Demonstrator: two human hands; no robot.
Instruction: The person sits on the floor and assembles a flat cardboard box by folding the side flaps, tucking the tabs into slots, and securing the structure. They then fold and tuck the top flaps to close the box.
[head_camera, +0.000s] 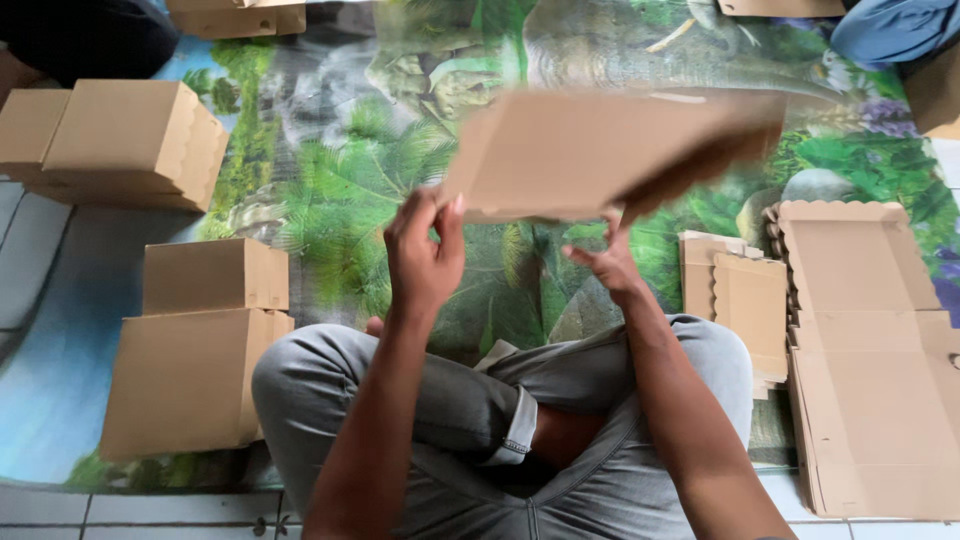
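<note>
**Inspector A:** Held aloft at upper centre of frame: a folded cardboard box (600, 150), brown, motion-blurred, tilted with its right end raised. Judged light, and stiff across the panels yet apt to flex at the creases. Not fragile, though corners likely to dent under hard pinching.

**Inspector B:** Grip points?

**Inspector A:** Left hand (425, 255) at the lower left corner, thumb and fingers curled close together and pinching the bottom edge. Right hand (605, 260) under the lower edge at centre, fingers half spread, tips touching or just beside the card; exact contact lost in blur. Best taken along folded edges near corners, where the board is doubled; bare mid-panel judged likely to bow.

**Inspector B:** Surface?

**Inspector A:** Matte, dry corrugated card, fair friction, not slippery. Some edges on nearby pieces wavy-cut.

**Inspector B:** Surroundings?

**Inspector A:** Flat unfolded blanks (870, 360) stacked at right of frame, scalloped rims visible. Assembled boxes (190, 370) at lower left, more boxes (125, 140) at upper left. Beneath all, a printed mat (330, 160) with green jungle foliage, smooth and slightly glossy. Grey trousers (440, 400), legs crossed, at bottom centre. Pale floor tiles (150, 510) along the bottom edge. Another person's blue sleeve (890, 30) at upper right.
</note>
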